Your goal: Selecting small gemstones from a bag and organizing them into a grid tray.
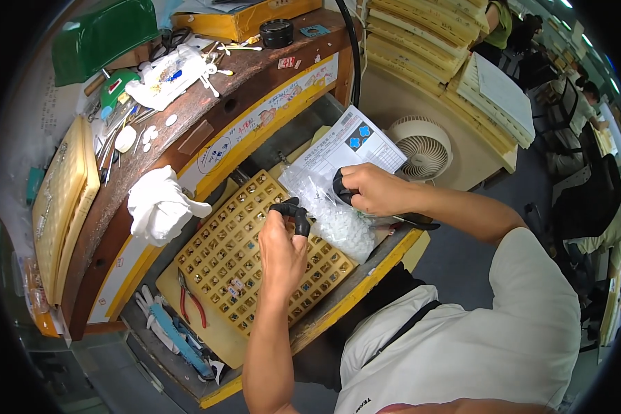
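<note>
My left hand (285, 241), with black finger cots, is curled at the left edge of a clear plastic bag (345, 234) of small white pieces; what its fingertips hold is hidden. My right hand (366, 190), also in black finger cots, is closed on the bag's upper part. Under my left hand lies a yellow gridded tray (207, 264), its cells holding small metallic pieces. Behind the bag is a printed sheet (376, 152) with a blue picture. Red-handled pliers (193, 303) rest on the tray's left side.
An open drawer (386, 269) holds these things and gloves (169, 331). A white glove (160, 207) hangs from the cluttered bench (193, 138). A fan (421, 145) and stacked trays (414, 41) stand behind. Several co-workers (566, 110) are at the right.
</note>
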A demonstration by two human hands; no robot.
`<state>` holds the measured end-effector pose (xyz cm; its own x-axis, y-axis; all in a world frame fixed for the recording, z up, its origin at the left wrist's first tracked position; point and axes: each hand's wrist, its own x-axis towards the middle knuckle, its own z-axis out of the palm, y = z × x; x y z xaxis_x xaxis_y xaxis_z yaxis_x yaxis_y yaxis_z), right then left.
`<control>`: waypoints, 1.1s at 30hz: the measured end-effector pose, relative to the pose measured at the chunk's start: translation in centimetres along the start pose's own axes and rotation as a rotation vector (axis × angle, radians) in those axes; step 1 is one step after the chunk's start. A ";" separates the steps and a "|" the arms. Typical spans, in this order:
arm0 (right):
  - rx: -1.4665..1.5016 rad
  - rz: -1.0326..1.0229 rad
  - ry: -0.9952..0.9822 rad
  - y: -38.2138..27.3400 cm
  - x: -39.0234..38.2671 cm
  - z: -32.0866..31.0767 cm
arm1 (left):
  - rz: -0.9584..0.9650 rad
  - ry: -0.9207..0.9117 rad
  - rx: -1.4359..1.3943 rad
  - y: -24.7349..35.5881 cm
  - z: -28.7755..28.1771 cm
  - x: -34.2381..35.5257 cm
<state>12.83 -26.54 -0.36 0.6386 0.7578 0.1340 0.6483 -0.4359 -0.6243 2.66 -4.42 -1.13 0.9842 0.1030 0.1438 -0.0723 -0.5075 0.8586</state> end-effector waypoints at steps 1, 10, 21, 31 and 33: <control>-0.026 -0.010 -0.037 -0.2 0.1 -0.1 | -0.049 -0.001 -0.009 0.1 -0.1 0.0; -0.186 0.018 -0.142 -2.0 0.0 -0.5 | -0.109 0.130 -0.489 -1.3 0.1 0.6; -0.046 0.035 0.020 -0.5 -0.9 -0.1 | -0.160 0.202 -0.729 -0.6 -0.6 0.6; 0.248 0.323 0.350 -0.4 -2.2 -0.6 | -0.236 0.137 -0.754 0.0 -1.5 -0.2; 0.336 0.248 0.504 -1.1 -2.0 -0.4 | -0.253 0.160 -0.685 0.0 -1.6 -0.3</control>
<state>10.95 -27.80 0.38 0.9214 0.2986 0.2487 0.3444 -0.3313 -0.8784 2.08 -3.12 -0.38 0.9524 0.2957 -0.0738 0.0174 0.1890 0.9818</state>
